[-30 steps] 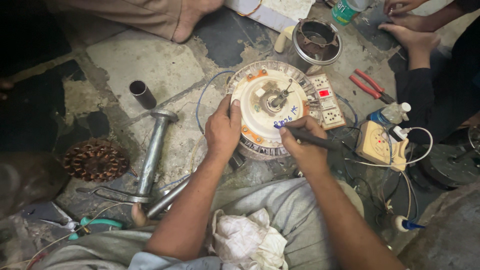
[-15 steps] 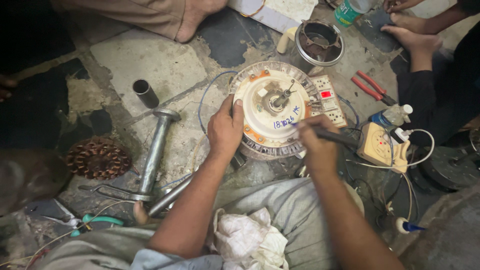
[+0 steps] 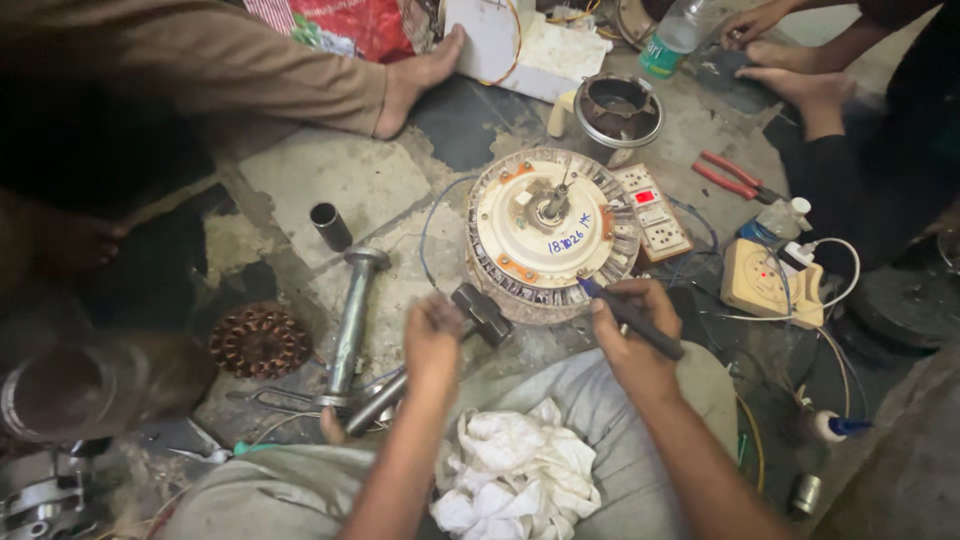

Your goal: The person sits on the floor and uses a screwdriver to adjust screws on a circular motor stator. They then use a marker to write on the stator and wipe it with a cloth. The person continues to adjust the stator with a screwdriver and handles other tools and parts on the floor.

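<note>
Left hand [image 3: 432, 338] closes its fingers around a hammer [image 3: 425, 364]; right hand [image 3: 632, 338] pinches a dark marker [image 3: 632, 318] at the round fan motor [image 3: 550, 232]. Red pliers [image 3: 738, 180] and a white switchboard [image 3: 652, 211] lie beyond.

Both forearms bare, no sleeves in frame, no watch, rings or gloves. Left hand [image 3: 432, 340] and right hand [image 3: 628, 330] also bare. Legs in loose light grey trousers [image 3: 620, 420], fabric creased over the knees. Lower left, the same grey cloth looks dusty. Upper body out of view.
</note>
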### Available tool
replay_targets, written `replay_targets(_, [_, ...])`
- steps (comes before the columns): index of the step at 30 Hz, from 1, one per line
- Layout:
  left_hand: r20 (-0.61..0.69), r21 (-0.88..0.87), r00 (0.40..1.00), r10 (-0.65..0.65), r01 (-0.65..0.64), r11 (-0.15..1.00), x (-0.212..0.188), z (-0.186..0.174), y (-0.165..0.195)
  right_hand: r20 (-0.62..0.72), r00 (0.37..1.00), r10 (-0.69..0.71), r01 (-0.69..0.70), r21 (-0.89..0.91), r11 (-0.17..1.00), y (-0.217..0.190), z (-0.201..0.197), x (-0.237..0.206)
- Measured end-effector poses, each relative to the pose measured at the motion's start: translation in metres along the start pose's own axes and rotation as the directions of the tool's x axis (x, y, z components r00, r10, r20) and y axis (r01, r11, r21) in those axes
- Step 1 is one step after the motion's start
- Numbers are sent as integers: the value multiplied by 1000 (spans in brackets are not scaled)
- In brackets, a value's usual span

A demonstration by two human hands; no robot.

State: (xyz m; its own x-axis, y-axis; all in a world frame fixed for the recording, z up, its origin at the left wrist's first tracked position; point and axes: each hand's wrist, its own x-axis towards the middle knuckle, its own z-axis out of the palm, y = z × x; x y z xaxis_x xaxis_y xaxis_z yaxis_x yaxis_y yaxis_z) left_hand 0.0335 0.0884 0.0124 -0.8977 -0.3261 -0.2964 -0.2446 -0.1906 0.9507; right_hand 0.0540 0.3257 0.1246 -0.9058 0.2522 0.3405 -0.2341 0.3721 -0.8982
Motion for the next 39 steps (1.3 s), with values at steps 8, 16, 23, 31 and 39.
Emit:
replay_targets(8, [349, -145, 936, 40, 12, 989, -79, 19, -73, -156, 985, 74, -74, 3, 997, -3, 0, 14])
replay_targets(16, [240, -15, 966, -90, 97, 995, -53, 2, -79, -131, 984, 120, -110, 86, 990, 11, 7, 21])
replay_targets(23, [306, -45, 948, -87, 105, 993, -47, 2, -78, -146, 986, 77, -83, -35, 996, 1, 14, 19])
replay_targets(31, [304, -29, 939, -160, 178, 984, -49, 2, -87, -149, 976, -157, 149, -65, 987, -1, 16, 55])
replay_targets(39, [285, 48, 936, -206, 201, 978, -50, 4, -101, -80, 996, -27, 26, -4, 1000, 25, 19, 63])
